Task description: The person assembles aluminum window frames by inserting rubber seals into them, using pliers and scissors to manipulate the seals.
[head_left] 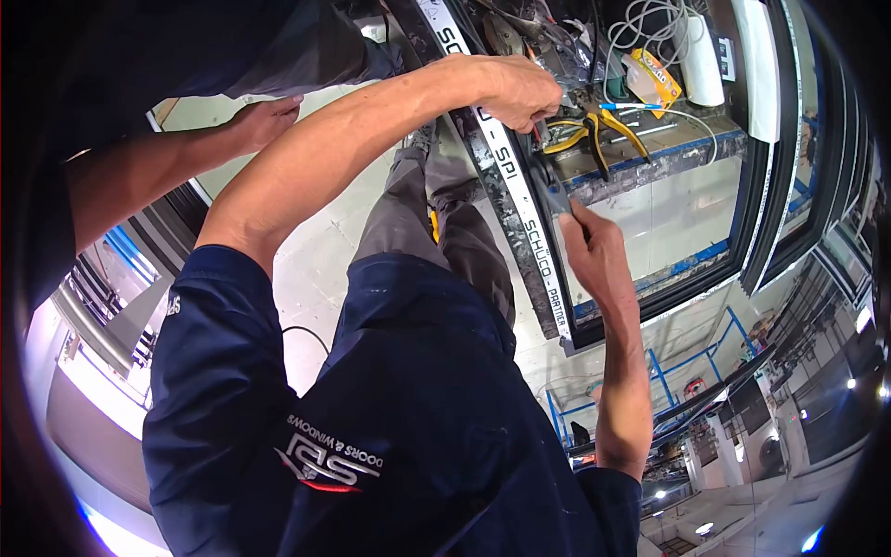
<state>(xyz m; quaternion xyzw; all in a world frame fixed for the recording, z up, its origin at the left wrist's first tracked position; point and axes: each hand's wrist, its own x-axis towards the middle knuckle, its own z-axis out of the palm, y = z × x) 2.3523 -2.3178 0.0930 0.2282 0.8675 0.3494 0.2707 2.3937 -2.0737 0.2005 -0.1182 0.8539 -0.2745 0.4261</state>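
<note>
A long black window frame profile [543, 274], with white lettered tape along it, runs diagonally in front of my body. My left hand [520, 91] is bent over its upper part, fingers curled down around something small with a bit of red showing below them. I cannot tell what that piece is. Lower along the same profile, my right hand [596, 249] pinches a flat grey piece [557, 200] between thumb and fingers, its end lying against the frame. Yellow-and-black pliers [596, 141] lie spread just right of my left hand.
Beyond the pliers lie a coiled grey cable [650, 26], a yellow package [652, 82] and a white roll [703, 60] on the bench. More frames [789, 158] stand at the right. Another person's hand [267, 123] is at the upper left, near my left forearm.
</note>
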